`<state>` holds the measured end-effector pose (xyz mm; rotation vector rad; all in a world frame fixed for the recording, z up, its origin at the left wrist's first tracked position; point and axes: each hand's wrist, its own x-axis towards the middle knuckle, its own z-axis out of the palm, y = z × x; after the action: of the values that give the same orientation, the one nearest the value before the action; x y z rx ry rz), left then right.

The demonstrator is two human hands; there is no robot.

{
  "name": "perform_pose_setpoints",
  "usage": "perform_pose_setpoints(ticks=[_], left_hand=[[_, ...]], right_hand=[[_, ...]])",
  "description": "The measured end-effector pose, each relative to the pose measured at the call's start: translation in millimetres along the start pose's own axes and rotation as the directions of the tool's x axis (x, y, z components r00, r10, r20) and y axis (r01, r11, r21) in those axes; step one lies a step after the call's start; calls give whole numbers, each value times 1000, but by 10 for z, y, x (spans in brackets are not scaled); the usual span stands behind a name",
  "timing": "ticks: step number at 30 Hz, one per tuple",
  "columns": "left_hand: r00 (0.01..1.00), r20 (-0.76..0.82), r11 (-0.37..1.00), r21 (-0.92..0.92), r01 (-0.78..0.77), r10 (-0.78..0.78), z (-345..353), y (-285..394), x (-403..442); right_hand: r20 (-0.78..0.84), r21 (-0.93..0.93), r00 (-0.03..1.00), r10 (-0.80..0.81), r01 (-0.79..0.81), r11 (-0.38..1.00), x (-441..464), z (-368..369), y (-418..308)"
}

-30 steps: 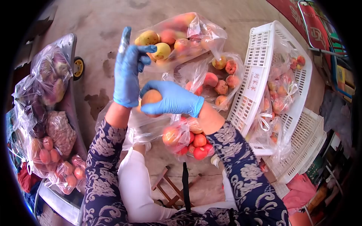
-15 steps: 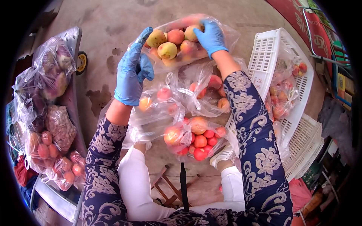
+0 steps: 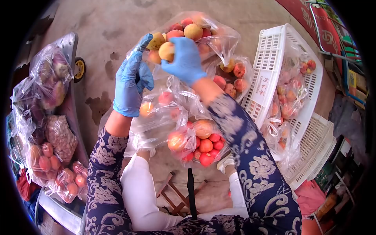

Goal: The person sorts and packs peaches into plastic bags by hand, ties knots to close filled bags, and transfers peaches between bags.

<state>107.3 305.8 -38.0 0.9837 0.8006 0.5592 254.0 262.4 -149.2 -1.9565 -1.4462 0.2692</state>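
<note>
In front of me a clear plastic bag [image 3: 225,37] lies open on the floor, filled with yellow and red peaches. My right hand [image 3: 184,60], in a blue glove, is closed on a yellow peach [image 3: 166,51] at the near side of this bag. At the bag's left edge is my gloved left hand [image 3: 131,76], its fingers curled on the plastic and the index finger pointing up along the rim. Nearer to me lie a bag of tomatoes [image 3: 206,145] and a bag with a few peaches [image 3: 165,98]. Another peach bag [image 3: 239,70] sits behind my right wrist.
White plastic crates [image 3: 266,74] with bagged fruit stand on the right. On the left, a wheeled cart [image 3: 72,43] carries bags of purple vegetables [image 3: 56,88], pale nuts [image 3: 60,135] and red fruit [image 3: 47,156]. A small wooden stool frame [image 3: 172,192] is between my legs.
My right hand has come from the bag's far right side to its near middle, now with a yellow peach. My left hand has shifted slightly left and down, still at the bag's edge.
</note>
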Motion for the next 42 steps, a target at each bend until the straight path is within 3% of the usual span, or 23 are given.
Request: perform_pose_setpoints(ticks=[2,4,6,8,11,14,17,18,21,23,25,27,30,32,33,34,35,36,37,38,42], left_hand=[[1000,-16,999,-37,-7,7,-28,36,13],[999,-49,1000,-1,-2,2,45,52,-9],[999,-51,1000,-6,7,-8,104,73,0],[999,-30,999,-44,26,-27,143,79,13],[999,-6,996,-82,33,-33,154,60,41],[998,-34,992,-116,40,-45,134,40,12],[999,-10,996,-87,37,-38,70,25,-24],[999,-13,996,-86,29,-30,65,24,-20],[1000,-8,996,-93,0,-1,40,35,15],[1000,14,995,-100,-15,17,-25,55,23],[1000,22,994,-106,-5,8,-100,60,19],[1000,28,996,-88,-3,6,-154,93,62],[1000,-2,998,-56,20,-20,-185,163,99],[1000,-16,999,30,12,-12,-137,232,178],[999,-26,997,77,20,-18,-117,268,215],[1000,-18,998,56,23,-22,-99,338,263],[1000,0,993,115,-3,3,-60,432,345],[996,8,993,67,92,-93,-122,526,493],[989,112,991,-86,102,-92,-192,573,675],[987,64,985,-79,153,-149,-71,742,796],[982,23,966,190,177,-185,-55,1207,1574]], right_hand=[[-136,420,975,175,-104,902,-254,-351,-5],[184,615,936,301,-349,708,-601,-803,176],[389,307,859,333,-461,832,-980,-1055,383],[332,16,913,238,-258,966,-1404,-982,593],[306,-135,935,180,-145,980,-1676,-736,728],[399,-300,880,258,-141,944,-1637,-691,690],[48,-73,994,96,-92,993,-1281,-817,561],[-63,-141,996,58,-67,988,-1108,-877,428],[-151,-17,988,-32,30,999,-658,-743,365],[30,-310,973,228,-208,928,-444,-556,409],[82,-458,893,443,-361,813,-266,-481,675],[119,-435,800,587,-490,756,-213,-464,1072],[400,-571,813,424,-141,809,-153,-930,1146],[398,-40,854,335,-349,936,-76,-1319,1197],[383,249,872,303,-414,876,-53,-1485,1208],[433,327,842,323,-480,814,3,-1638,1218],[480,397,811,334,-540,742,73,-1748,1231],[516,442,766,384,-622,646,110,-1781,1243],[501,423,765,404,-624,658,180,-1817,1256],[486,407,766,421,-625,667,277,-1848,1275],[302,363,885,354,-450,816,691,-1908,1324]])
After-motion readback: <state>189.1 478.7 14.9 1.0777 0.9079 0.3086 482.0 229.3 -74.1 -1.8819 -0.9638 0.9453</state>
